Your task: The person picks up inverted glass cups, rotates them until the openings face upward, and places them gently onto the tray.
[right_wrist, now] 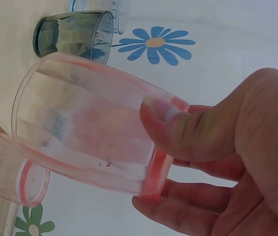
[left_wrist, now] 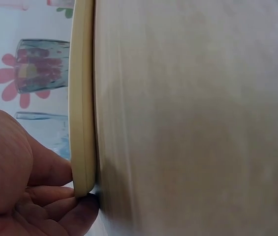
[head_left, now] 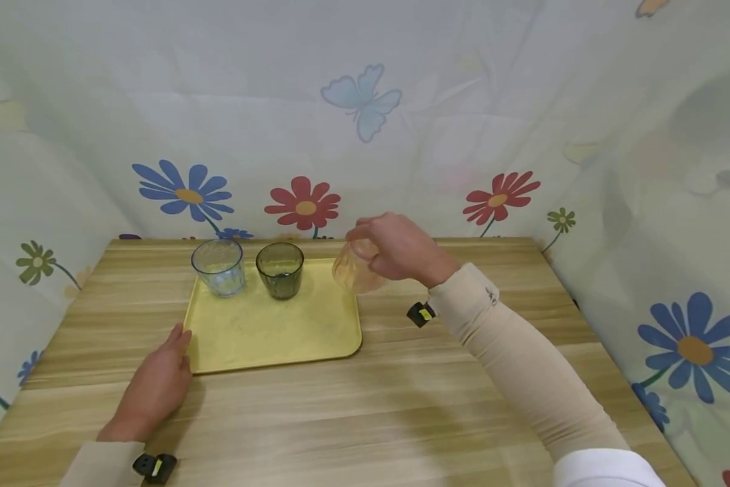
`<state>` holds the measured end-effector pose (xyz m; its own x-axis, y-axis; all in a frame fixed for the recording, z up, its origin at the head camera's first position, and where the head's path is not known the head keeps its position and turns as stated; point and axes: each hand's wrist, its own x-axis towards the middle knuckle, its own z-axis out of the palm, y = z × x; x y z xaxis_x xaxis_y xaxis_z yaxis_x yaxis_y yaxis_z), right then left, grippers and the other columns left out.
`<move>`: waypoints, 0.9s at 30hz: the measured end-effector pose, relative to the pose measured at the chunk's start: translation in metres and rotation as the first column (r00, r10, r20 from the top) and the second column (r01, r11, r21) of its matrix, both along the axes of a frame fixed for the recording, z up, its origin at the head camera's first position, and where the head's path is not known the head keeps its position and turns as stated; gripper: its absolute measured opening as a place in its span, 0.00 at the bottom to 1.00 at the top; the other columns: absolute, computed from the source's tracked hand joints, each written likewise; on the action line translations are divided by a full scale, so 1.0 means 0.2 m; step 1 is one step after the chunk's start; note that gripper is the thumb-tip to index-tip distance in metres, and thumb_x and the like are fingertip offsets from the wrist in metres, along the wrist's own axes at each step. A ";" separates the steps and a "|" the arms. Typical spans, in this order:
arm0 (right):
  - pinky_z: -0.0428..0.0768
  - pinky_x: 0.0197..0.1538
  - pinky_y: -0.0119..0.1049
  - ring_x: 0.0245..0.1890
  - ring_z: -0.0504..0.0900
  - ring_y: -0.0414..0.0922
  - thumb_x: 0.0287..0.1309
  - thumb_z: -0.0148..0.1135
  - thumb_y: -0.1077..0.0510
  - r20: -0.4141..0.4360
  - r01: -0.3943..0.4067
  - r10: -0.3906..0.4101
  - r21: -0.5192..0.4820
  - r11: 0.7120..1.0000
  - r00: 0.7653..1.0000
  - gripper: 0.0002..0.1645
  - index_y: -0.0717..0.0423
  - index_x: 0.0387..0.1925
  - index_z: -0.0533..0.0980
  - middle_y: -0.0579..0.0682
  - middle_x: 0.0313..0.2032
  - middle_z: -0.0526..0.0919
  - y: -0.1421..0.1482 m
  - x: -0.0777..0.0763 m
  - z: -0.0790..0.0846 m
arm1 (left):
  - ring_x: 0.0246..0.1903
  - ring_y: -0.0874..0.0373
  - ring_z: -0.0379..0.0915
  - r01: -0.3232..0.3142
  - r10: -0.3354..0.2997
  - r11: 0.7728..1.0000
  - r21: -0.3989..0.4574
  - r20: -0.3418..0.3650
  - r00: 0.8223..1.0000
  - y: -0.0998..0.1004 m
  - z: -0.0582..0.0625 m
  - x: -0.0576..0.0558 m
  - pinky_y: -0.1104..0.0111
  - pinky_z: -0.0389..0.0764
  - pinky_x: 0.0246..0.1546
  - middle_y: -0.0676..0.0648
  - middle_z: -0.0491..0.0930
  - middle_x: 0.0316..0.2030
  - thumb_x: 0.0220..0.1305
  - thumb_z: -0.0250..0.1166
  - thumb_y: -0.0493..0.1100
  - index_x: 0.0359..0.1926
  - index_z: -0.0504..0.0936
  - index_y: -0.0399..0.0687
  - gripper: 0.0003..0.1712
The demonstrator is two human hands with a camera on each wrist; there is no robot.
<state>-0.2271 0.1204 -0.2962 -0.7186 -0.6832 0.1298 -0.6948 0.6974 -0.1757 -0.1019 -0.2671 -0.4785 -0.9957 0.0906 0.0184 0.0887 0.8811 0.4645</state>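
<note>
My right hand (head_left: 401,250) grips a clear pink glass (right_wrist: 94,123) by its base, mouth downward, above the right end of a yellow tray (head_left: 279,331). In the right wrist view, the thumb lies on one side of the glass and the fingers curl round the other. A second pink glass (right_wrist: 15,172), also base up, shows lower left there; in the head view I cannot clearly separate the two. My left hand (head_left: 160,379) pinches the tray's left edge between thumb and fingers. On the tray, a clear bluish glass (head_left: 220,270) and a dark grey-green glass (head_left: 281,274) stand upright.
The tray lies on a wood-grain table (head_left: 316,419), set back toward the rear edge. Behind and beside the table hangs a white cloth (head_left: 249,122) printed with flowers and a butterfly. Black devices (head_left: 421,313) are strapped at both wrists.
</note>
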 end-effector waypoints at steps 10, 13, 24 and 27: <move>0.87 0.50 0.45 0.44 0.88 0.52 0.49 0.66 0.72 0.008 -0.002 0.003 -0.060 0.998 1.000 0.28 0.52 0.54 0.87 0.49 0.47 0.89 0.01 0.00 -0.01 | 0.67 0.18 0.60 -0.001 0.001 1.000 -0.029 0.020 1.000 0.03 0.02 0.00 0.30 0.69 0.64 0.14 0.53 0.72 0.71 0.49 0.31 0.70 0.60 0.13 0.31; 0.87 0.53 0.46 0.46 0.88 0.52 0.50 0.67 0.72 0.016 0.001 0.000 -0.071 0.997 1.000 0.29 0.52 0.54 0.87 0.48 0.47 0.89 0.01 0.00 -0.02 | 0.68 0.18 0.60 -0.002 0.003 1.000 -0.031 0.031 1.000 0.05 0.04 0.00 0.31 0.69 0.64 0.15 0.53 0.73 0.74 0.53 0.36 0.72 0.58 0.14 0.34; 0.86 0.59 0.47 0.53 0.88 0.51 0.52 0.71 0.69 0.067 0.044 -0.036 -0.126 0.991 0.997 0.29 0.50 0.57 0.85 0.50 0.57 0.88 0.00 0.00 -0.04 | 0.73 0.21 0.55 0.009 -0.009 1.000 0.006 0.002 1.000 0.16 0.18 -0.04 0.31 0.64 0.68 0.24 0.50 0.79 0.76 0.59 0.60 0.79 0.51 0.24 0.51; 0.86 0.58 0.47 0.54 0.88 0.50 0.52 0.73 0.67 0.070 0.058 -0.049 -0.135 0.989 0.996 0.30 0.49 0.58 0.85 0.50 0.59 0.88 0.00 0.00 -0.05 | 0.74 0.23 0.54 0.029 -0.029 0.999 0.015 -0.033 0.999 0.19 0.21 -0.06 0.31 0.64 0.69 0.25 0.51 0.79 0.75 0.59 0.63 0.79 0.51 0.26 0.54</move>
<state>-0.2265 0.1195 -0.3065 -0.7635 -0.6229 0.1703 -0.6411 0.6993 -0.3162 -0.1130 -0.2299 -0.4366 -0.9915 0.1188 0.0523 0.1294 0.8705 0.4748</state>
